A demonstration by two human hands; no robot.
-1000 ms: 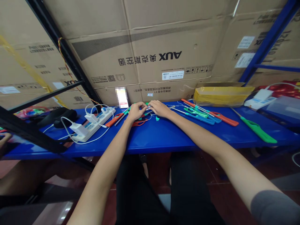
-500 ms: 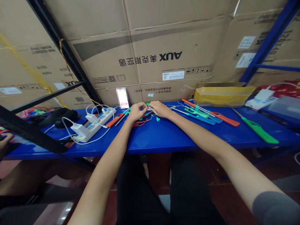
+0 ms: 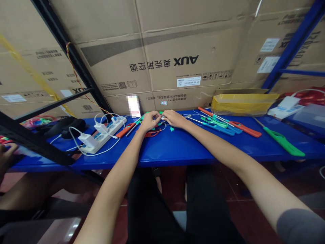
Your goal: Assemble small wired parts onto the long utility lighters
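The cardboard carton (image 3: 162,47) reads "AUX 奥克斯空调" upside down, its white label (image 3: 190,81) "25"

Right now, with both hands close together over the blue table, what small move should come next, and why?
Perhaps ease the right hand back slightly. Both hands crowd the small silvery piece between them; the left hand sits right beside it, and much of it seems covered, so a clearer view would probably help before anything else.

We list: blue desk (image 3: 175,149), green lighter (image 3: 285,143), orange lighter (image 3: 126,129), white power strip (image 3: 102,136), yellow box (image 3: 241,105), brown carton (image 3: 172,20) with dotted grey band (image 3: 109,50).
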